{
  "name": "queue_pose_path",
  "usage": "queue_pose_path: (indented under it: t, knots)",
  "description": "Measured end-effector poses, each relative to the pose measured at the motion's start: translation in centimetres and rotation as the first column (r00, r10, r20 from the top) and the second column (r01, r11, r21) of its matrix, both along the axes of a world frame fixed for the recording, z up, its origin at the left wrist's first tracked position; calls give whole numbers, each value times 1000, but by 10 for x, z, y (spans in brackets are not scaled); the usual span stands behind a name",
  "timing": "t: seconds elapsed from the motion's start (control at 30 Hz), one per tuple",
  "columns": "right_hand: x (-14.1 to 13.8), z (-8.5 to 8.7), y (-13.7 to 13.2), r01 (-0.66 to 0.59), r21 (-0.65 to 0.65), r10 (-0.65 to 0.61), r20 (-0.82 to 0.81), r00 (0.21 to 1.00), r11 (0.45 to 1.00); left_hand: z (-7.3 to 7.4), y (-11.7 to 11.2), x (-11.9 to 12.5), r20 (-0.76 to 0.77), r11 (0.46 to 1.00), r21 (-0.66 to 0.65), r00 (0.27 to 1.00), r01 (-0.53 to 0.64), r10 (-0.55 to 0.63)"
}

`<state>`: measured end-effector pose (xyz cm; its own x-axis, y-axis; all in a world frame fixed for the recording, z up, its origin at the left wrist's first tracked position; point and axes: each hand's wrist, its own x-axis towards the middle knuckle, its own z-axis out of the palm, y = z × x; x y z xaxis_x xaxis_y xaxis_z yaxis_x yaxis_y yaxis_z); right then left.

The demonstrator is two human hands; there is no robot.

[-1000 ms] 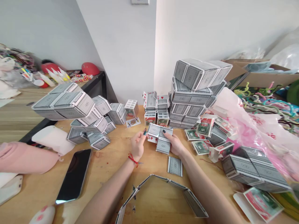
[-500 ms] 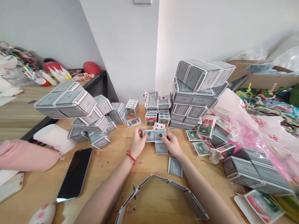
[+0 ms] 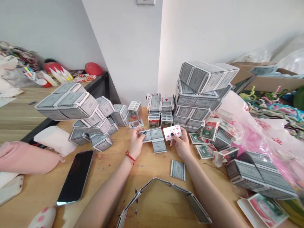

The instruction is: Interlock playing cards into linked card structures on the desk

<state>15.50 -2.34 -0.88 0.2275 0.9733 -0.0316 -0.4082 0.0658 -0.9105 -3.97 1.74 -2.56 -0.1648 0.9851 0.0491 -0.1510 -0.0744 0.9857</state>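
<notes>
My left hand (image 3: 137, 141) pinches the left end of an L-shaped piece of joined playing cards (image 3: 157, 135), their grey patterned backs up. In my right hand (image 3: 181, 141) is a single playing card (image 3: 171, 132), a diamond, its face up and the thumb across it. A narrow gap separates that card from the joined piece. Below on the table lies a loose grey-backed card piece (image 3: 178, 170). Nearest me stands a bent strip of linked cards (image 3: 163, 181), on edge in an open arch between my forearms.
Stacked card-covered blocks stand left (image 3: 68, 104) and right (image 3: 197, 95). Green-and-red card boxes (image 3: 206, 150) lie at right beside crumpled pink plastic (image 3: 249, 133). A black phone (image 3: 75, 177) lies at left. A face-up card (image 3: 136, 124) lies beyond my left hand.
My right hand has come away from the joined cards and moved right with the diamond card, which was behind them. My left hand shifted slightly left, tilting the joined piece.
</notes>
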Motion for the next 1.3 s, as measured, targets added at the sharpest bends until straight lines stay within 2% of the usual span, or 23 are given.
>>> queue_pose_path:
  t: [0.1, 0.23, 0.4, 0.6, 0.83, 1.03, 1.3]
  knots:
    - [1, 1, -1, -37, -4, 36, -38, 999, 999, -1, 1, -2, 3, 1000, -1, 1000, 14, -14]
    - [2, -1, -1, -23, -33, 21, -80, 997, 999, 0, 1, -2, -8, 1000, 6, 1000, 28, -28]
    - [1, -1, 0, -59, -35, 56, -79, 995, 998, 3, -1, -1, 7, 998, 0, 998, 63, -63]
    - [2, -1, 1, 21, -15, -22, -72, 997, 1000, 3, -1, -2, 0, 998, -11, 998, 63, -63]
    - [-1, 1, -2, -97, -27, 98, 50, 994, 995, 2, -1, -2, 58, 998, -12, 996, 68, -67]
    - [-1, 4, -5, -214, -25, 215, 175, 961, 976, 5, 0, -3, 126, 998, -34, 991, 47, -42]
    - [2, 5, -6, -289, -53, 294, 206, 934, 956, 5, 1, -3, 165, 997, -71, 986, 23, -11]
